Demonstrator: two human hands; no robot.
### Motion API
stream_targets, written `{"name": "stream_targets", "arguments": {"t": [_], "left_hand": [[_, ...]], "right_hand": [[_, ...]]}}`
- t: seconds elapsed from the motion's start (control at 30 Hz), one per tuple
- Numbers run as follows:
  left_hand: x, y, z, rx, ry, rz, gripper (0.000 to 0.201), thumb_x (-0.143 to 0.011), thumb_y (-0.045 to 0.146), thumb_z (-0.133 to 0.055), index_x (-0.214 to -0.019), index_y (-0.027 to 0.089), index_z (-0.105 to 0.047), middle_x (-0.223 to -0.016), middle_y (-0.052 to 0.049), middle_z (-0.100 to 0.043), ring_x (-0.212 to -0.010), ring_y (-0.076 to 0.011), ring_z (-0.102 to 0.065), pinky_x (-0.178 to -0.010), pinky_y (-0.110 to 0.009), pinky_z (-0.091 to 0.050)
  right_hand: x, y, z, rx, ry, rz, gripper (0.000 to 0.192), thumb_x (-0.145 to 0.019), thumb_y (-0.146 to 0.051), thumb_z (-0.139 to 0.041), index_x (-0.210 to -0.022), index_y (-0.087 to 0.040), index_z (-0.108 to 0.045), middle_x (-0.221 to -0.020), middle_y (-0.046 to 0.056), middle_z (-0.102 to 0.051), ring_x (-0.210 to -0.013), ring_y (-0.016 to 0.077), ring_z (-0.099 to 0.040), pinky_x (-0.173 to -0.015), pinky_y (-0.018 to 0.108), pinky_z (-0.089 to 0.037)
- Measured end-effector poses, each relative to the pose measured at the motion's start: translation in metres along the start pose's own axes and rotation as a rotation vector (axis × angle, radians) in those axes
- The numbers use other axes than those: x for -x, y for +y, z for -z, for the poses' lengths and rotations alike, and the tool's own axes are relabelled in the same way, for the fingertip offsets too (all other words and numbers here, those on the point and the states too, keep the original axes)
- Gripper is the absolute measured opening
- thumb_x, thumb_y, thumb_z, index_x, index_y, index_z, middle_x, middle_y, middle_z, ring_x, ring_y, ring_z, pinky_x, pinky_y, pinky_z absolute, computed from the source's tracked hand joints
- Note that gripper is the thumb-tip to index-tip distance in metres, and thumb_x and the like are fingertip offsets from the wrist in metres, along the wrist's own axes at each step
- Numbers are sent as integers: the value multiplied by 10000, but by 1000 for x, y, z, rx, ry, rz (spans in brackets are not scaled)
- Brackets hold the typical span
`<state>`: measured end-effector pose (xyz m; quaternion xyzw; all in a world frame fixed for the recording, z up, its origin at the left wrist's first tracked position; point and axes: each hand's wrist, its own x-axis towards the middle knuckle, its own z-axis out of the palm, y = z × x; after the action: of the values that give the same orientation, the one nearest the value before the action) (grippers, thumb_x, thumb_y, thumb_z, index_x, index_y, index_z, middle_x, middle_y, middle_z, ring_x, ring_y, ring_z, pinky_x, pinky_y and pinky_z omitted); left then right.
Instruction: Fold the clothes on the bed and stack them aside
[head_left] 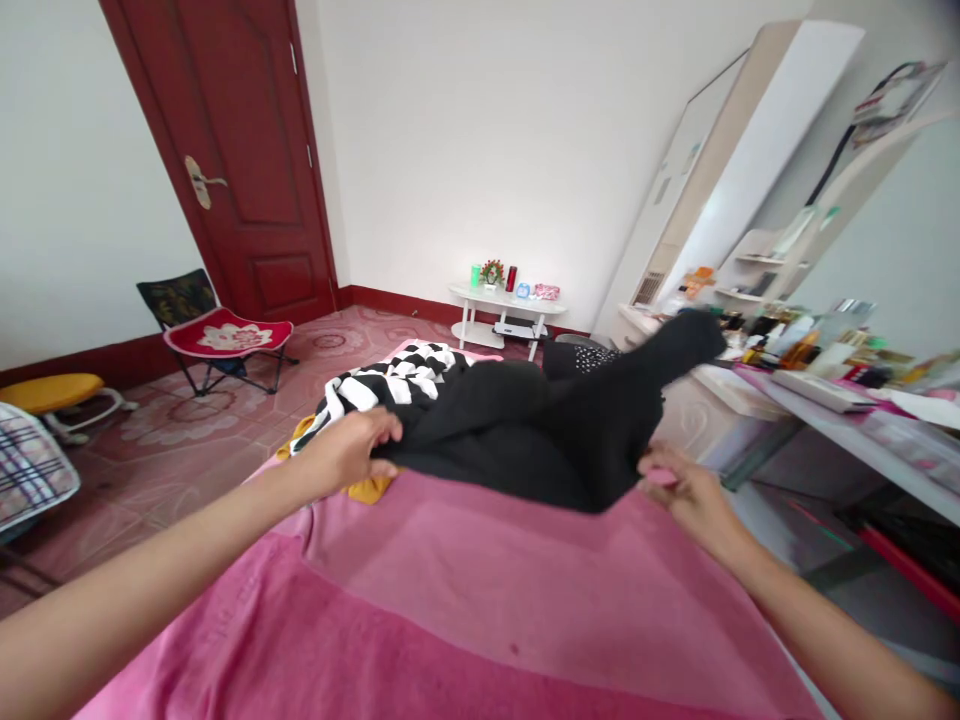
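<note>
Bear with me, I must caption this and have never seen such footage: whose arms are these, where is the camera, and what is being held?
There is no machine here, just a person's two bare hands. The single picture comes from a camera worn on that person's head, looking forward and down, so the forearms reach in from the lower corners. The left hand and right hand grip a black cloth between them; its far right end is blurred. Below it spreads a pink cover. Near the left hand lie a black-and-white cloth and some mustard-yellow fabric.
</note>
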<state>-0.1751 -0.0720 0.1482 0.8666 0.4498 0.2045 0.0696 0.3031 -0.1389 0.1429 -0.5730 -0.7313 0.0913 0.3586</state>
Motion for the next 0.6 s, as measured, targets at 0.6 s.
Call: {"name": "stream_targets", "arguments": {"t": [0.6], "left_hand": [[-5,16,-102,-131,-117,85,252,-773,336,-617,-972,190,-668,-912,-121,-653,-870,-321,-621,-822,-454,-461]], "right_hand": [[43,-48,-125,134,-480,-242,678,-708,-380,-661,-1323,-160,-483,-1318,136,-527,-1204,282,-506,-1014,381,-392]]}}
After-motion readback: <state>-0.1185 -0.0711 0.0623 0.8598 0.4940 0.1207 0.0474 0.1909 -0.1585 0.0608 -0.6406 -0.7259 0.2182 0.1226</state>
